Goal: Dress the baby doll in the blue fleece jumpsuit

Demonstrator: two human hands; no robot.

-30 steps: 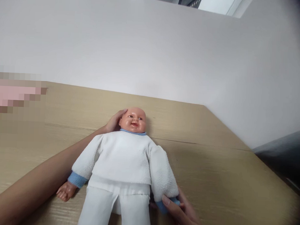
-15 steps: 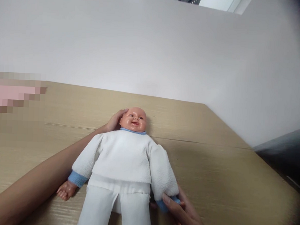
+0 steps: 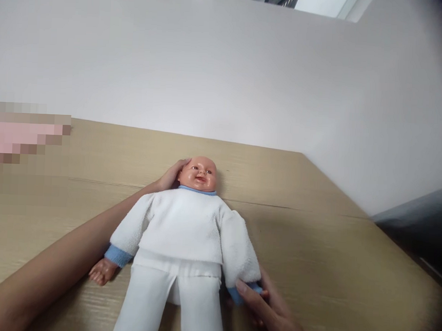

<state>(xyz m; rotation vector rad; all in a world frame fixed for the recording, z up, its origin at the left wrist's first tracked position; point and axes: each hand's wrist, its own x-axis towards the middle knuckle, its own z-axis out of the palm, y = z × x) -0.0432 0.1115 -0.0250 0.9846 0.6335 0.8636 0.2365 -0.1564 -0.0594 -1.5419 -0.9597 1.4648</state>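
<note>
A baby doll (image 3: 183,232) in a white fleece top and white trousers lies on its back on the wooden table (image 3: 313,228), head away from me. My left hand (image 3: 169,177) cups the side of the doll's head, fingers curved against it. My right hand (image 3: 269,311) is closed on the blue cuff of the doll's sleeve at the lower right; the doll's hand on that side is hidden. The doll's other bare hand (image 3: 99,273) rests on the table beside my left forearm.
A plain white wall (image 3: 225,73) rises behind the table. A blurred pink patch (image 3: 24,137) sits at the far left edge of the table. The table's right edge drops off toward a dark floor (image 3: 419,232).
The doll and both hands sit slightly higher and to the right in view. My hands keep the same hold on the head and the cuff.
</note>
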